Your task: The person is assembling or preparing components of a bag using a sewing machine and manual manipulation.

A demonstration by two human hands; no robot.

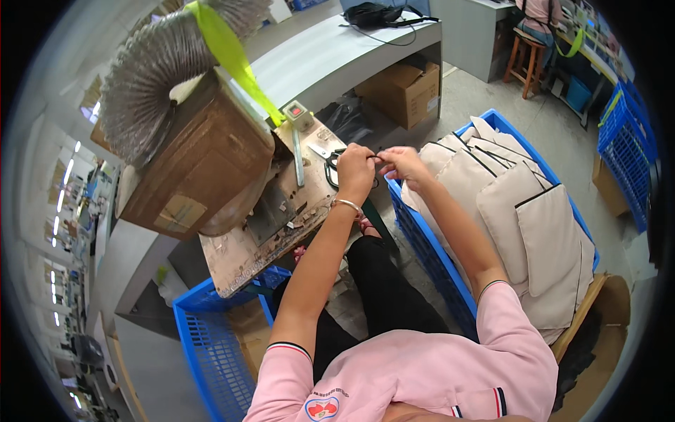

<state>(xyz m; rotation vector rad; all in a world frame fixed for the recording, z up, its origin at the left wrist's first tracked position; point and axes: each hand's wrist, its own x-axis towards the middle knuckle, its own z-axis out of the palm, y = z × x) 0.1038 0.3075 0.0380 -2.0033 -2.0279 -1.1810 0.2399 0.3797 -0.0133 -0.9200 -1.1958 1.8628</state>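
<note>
My left hand [354, 171] and my right hand [406, 167] are pinched close together past the worktable's right edge. A short, thin, dark cord-like piece [376, 157] stretches between their fingertips; its exact kind is too small to tell. Black-handled scissors [330, 167] lie on the worn wooden worktable [235, 260], partly hidden behind my left hand. Just right of my right hand, beige padded fabric pieces [503, 200] with dark edging are heaped in a blue plastic crate [443, 264].
A brown box-like housing [204, 162] with a silvery flexible duct [144, 91] stands on the left. A metal strip [298, 162] and a red-button switch box [298, 114] sit on the worktable. Another blue crate [204, 344] is below. A person [541, 17] sits far right.
</note>
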